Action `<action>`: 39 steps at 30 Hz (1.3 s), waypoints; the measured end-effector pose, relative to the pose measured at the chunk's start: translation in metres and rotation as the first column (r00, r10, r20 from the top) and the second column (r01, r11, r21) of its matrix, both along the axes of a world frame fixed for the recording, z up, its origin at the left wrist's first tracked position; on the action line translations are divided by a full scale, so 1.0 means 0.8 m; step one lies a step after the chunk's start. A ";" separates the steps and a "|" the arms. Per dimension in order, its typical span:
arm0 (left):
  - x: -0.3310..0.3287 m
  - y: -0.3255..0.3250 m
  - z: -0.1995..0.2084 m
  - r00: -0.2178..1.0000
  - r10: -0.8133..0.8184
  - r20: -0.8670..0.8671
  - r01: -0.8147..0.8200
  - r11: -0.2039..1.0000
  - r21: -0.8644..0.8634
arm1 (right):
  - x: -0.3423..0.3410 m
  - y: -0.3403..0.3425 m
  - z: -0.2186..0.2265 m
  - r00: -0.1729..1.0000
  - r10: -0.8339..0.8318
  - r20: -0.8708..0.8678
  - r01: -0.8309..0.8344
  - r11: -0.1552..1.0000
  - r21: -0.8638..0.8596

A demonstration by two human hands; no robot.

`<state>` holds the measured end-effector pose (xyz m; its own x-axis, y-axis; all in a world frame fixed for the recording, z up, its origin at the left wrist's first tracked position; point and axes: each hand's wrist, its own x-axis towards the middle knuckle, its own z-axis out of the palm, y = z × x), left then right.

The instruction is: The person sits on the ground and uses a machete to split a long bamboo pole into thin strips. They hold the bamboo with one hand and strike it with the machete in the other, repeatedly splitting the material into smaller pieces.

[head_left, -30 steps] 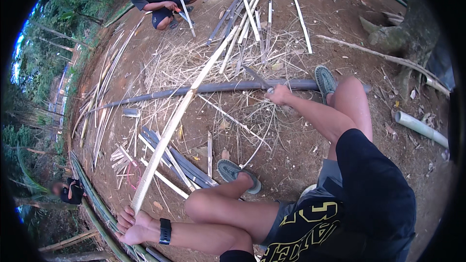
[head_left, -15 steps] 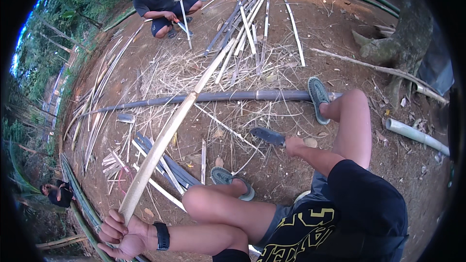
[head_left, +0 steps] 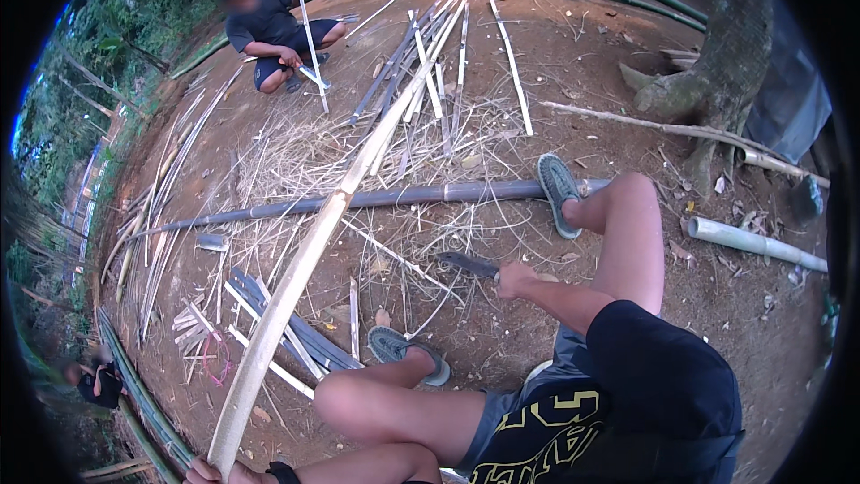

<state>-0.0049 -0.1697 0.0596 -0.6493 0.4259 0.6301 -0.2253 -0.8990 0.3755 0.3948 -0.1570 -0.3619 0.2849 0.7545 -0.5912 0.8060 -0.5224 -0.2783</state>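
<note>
My left hand [head_left: 215, 473] is at the lower left edge, closed round the near end of a long pale split-bamboo strip [head_left: 296, 291]. The strip runs up and away, crossing over a dark bamboo pole [head_left: 421, 194] on the ground, and its far part overlaps a pile of cut strips. A joint ring shows about halfway along it. In my right hand [head_left: 517, 280] is a machete [head_left: 468, 263], its dark broad blade lying flat-looking and pointing left, above the ground and apart from the strip. Part of my left hand is cut off by the frame.
Cut strips [head_left: 461, 63] and pale shavings [head_left: 305, 152] lie beyond the pole. Dark slats [head_left: 313, 341] lie near my left foot. A person [head_left: 273, 40] squats at the far left holding a strip and a blade. A tree trunk [head_left: 717, 72] stands at right.
My left hand has dropped toward the lower edge, with the strip's near end. The machete blade has turned to look thinner. The whole view has shifted slightly.
</note>
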 end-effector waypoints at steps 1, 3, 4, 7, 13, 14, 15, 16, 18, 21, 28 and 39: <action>0.003 0.003 0.001 0.999 0.033 -0.027 -0.034 0.999 -0.039 | -0.006 0.002 0.009 1.000 -0.021 -0.014 0.020 1.000 -0.023; -0.008 0.009 -0.010 0.971 -0.231 -0.069 0.233 0.972 0.023 | 0.005 0.006 0.007 0.996 -0.076 -0.056 0.074 0.997 -0.035; -0.006 0.015 -0.010 0.910 -0.408 -0.077 0.413 0.908 0.076 | 0.006 0.010 0.000 0.989 -0.114 -0.097 0.112 0.993 -0.026; -0.001 0.037 -0.018 0.814 -0.571 -0.104 0.580 0.809 0.096 | 0.009 0.015 0.003 0.940 -0.252 -0.229 0.268 0.963 0.041; -0.016 0.056 -0.027 0.902 -0.429 -0.048 0.425 0.902 -0.071 | 0.038 0.020 0.076 0.619 -0.533 -0.578 0.716 0.685 0.135; 0.016 0.050 -0.014 0.983 -0.140 0.121 0.157 0.976 -0.149 | 0.037 0.020 0.112 0.641 -0.517 -0.568 0.712 0.677 0.188; 0.029 0.057 -0.008 0.984 -0.111 0.139 0.134 0.976 -0.169 | 0.043 0.017 0.128 0.744 -0.446 -0.497 0.642 0.684 0.347; 0.036 0.059 -0.004 0.986 -0.068 0.152 0.097 0.976 -0.193 | 0.046 0.017 0.140 0.836 -0.366 -0.408 0.539 0.687 0.488; -0.014 0.061 -0.027 0.954 -0.298 0.026 0.298 0.946 -0.127 | 0.042 0.015 0.188 0.938 -0.172 -0.302 0.330 0.715 0.616; 0.017 0.055 -0.008 0.989 -0.041 0.142 0.074 0.969 -0.234 | -0.018 0.022 0.292 0.891 0.198 -0.409 0.101 0.792 0.602; 0.016 0.052 -0.006 0.986 0.037 0.165 0.011 0.959 -0.285 | -0.051 0.063 0.282 0.890 0.455 -0.037 -0.325 0.688 0.649; -0.029 0.063 -0.033 0.988 -0.124 0.088 0.141 0.967 -0.215 | -0.039 0.075 0.278 0.864 0.485 -0.137 -0.269 0.674 0.688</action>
